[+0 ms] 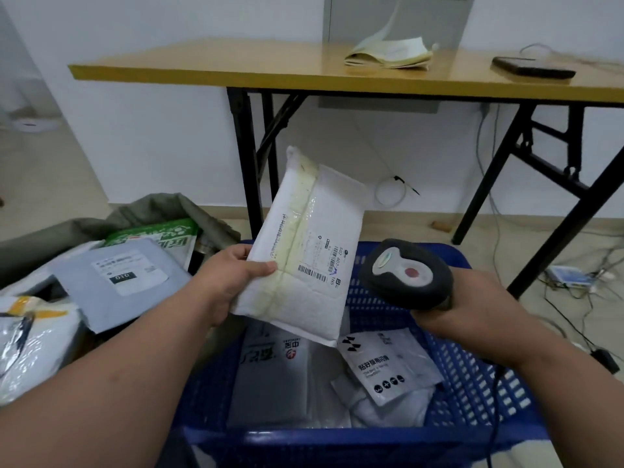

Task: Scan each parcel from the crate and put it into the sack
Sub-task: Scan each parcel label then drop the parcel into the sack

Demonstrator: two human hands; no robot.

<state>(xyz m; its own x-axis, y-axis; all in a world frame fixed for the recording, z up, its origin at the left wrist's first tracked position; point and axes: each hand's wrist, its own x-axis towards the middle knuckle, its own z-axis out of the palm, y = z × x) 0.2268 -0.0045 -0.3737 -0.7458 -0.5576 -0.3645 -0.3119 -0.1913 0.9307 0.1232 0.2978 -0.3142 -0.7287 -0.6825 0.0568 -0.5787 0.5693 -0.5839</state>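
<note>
A grey sack (141, 211) at the left is seen filled with parcels. A white padded parcel (304, 244) is held tilted above the blue crate (472, 383), pinched at its edge by the left hand (233, 278). A scanner (405, 273) beside it is gripped by the right hand (472, 305).

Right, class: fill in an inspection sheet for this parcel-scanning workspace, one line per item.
Surface: tan floor; yellow folding table behind.
Job's things: white padded mailer, label facing camera; blue crate holding parcels; grey-green sack with parcels at its mouth.
Clutter: open notebook and dark phone on table.
Grippers: left hand pinches mailer's edge; right hand grips barcode scanner.
Cables: tangled wires on floor, right.
Surroundings: white wall.
</note>
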